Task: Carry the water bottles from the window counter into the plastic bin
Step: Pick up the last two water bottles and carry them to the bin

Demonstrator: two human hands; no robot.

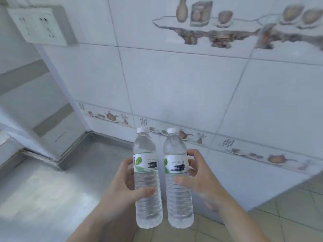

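Two clear water bottles with white caps and green-leaf labels stand upright side by side in the air, close but apart. My left hand (129, 182) is wrapped around the middle of the left bottle (148, 205). My right hand (199, 179) grips the right bottle (178, 206) at its label. Both bottles hang over the counter's front edge and the tiled floor. No plastic bin is in view.
A steel counter (52, 189) lies at the left under a white tiled wall (174, 84) with painted pottery borders. A wall socket plate (37, 25) sits top left. Beige floor tiles (288, 215) show at the lower right beside a wall corner.
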